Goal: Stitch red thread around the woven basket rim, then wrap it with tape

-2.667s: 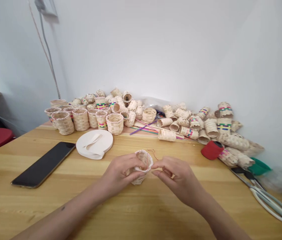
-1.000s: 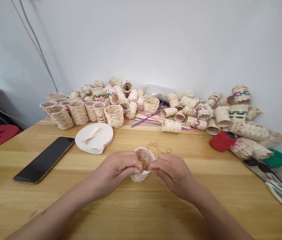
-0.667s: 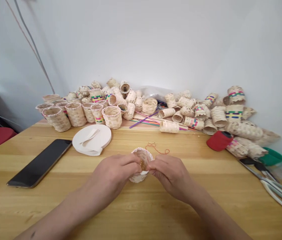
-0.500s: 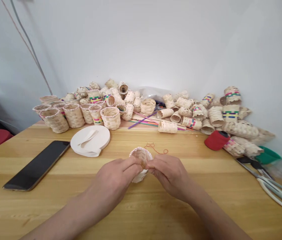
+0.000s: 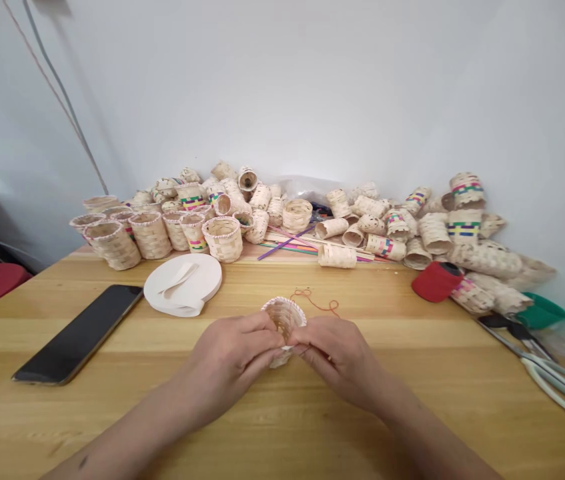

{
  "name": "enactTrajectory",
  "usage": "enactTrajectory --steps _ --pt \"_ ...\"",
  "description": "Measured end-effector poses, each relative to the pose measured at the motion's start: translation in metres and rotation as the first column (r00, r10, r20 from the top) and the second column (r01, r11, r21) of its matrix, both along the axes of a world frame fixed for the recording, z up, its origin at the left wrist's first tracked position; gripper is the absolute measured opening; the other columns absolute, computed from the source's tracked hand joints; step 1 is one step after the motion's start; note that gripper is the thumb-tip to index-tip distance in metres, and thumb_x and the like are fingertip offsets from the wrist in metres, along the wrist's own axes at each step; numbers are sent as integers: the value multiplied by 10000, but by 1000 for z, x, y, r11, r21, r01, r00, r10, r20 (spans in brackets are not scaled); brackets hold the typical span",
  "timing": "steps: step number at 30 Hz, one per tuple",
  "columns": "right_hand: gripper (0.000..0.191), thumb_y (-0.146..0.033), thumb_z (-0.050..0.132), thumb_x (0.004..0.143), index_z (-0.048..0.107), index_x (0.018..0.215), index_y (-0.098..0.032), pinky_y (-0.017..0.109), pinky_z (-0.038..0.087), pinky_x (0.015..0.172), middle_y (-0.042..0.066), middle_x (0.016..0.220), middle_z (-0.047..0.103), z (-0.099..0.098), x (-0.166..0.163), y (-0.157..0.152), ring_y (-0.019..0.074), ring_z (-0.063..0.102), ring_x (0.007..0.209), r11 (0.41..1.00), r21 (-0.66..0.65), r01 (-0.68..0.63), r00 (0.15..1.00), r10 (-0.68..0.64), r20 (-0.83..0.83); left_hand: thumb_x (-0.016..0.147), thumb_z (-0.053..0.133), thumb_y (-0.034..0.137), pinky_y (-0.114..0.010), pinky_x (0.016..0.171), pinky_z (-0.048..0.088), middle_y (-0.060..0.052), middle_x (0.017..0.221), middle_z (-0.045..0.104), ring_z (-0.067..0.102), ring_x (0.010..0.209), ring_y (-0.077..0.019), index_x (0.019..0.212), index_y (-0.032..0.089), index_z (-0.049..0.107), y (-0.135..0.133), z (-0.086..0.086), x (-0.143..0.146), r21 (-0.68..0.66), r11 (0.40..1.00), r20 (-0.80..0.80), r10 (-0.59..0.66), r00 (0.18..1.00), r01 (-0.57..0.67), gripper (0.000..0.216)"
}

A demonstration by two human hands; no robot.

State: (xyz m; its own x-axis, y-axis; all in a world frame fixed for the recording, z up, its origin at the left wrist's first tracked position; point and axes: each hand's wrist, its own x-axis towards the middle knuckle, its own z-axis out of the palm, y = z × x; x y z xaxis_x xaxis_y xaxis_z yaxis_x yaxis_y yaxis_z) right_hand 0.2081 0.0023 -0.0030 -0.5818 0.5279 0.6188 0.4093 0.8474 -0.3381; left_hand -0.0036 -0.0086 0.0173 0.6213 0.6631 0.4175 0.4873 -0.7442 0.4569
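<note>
A small woven basket (image 5: pixel 286 313) stands tilted on the table between my hands, its far rim wrapped in red and white. My left hand (image 5: pixel 239 348) is closed on the near left part of its rim, thumb and fingertips pinched together. On the near right of the rim, my right hand (image 5: pixel 337 350) is closed in a pinch too, its fingertips almost touching the left ones. A red thread (image 5: pixel 319 305) runs from the basket and lies in loops behind my right hand. Whether a needle sits between the right fingers is hidden.
Rimmed baskets (image 5: pixel 149 235) and a pile of loose ones (image 5: pixel 372 223) line the wall. A white tape roll (image 5: pixel 182 283) and a black phone (image 5: pixel 79 333) lie left. To the right are red thread spool (image 5: pixel 437 281), green object (image 5: pixel 545 310) and scissors (image 5: pixel 552 380).
My left fingers have come down from inside the basket to its near rim. The right hand stays at the rim, turned slightly. The camera view has shifted a little.
</note>
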Motion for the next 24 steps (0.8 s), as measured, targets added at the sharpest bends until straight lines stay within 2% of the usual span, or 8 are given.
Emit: enactTrajectory --steps 5,8,10,12,16,20,24 --pt "139 -183 458 935 597 938 -189 251 438 650 33 794 670 0 -1 -1 146 597 713 999 18 35 999 -35 12 908 491 183 -218 706 439 -26 866 655 600 795 -130 927 199 626 -2 -9 5 -7 998 117 66 991 -65 138" --pt "136 -178 457 932 587 892 -185 245 420 641 25 773 653 0 -2 -2 140 580 701 998 -22 56 998 -56 12 902 486 157 -213 688 443 -22 841 652 598 774 -125 914 196 626 -2 -12 9 -57 996 179 77 981 -68 146" --pt "126 -194 470 930 587 886 -187 238 408 627 12 752 636 1 -2 -1 131 563 677 994 -86 68 998 -68 7 890 493 139 -207 671 442 -16 812 647 592 746 -120 894 192 637 -2 -12 11 -96 993 213 83 973 -64 153" --pt "101 -236 499 922 582 963 -194 222 390 572 -19 674 584 4 1 -1 117 522 593 977 -190 99 995 -101 -2 875 514 134 -205 663 443 -13 792 648 588 729 -120 879 190 650 0 -10 11 -134 989 237 93 967 -62 147" --pt "208 -273 441 950 503 1134 -199 206 376 519 -49 632 498 19 13 0 110 474 538 913 -343 221 968 -248 -36 868 523 141 -214 662 442 -27 790 652 587 734 -130 837 177 676 5 -7 8 -181 982 265 107 958 -59 160" --pt "178 -229 386 964 537 1058 -217 227 415 605 -10 746 594 32 19 -3 124 550 641 917 -297 265 962 -274 11 854 563 159 -216 668 445 -30 787 659 594 737 -130 827 173 694 9 -8 5 -191 980 307 109 946 -51 134" --pt "151 -207 466 929 500 1076 -201 223 416 578 -33 667 620 37 16 -6 127 567 589 924 -281 259 964 -265 18 836 581 165 -196 586 412 -23 734 642 559 654 -112 786 168 700 8 -8 6 -207 977 328 119 937 -51 129"
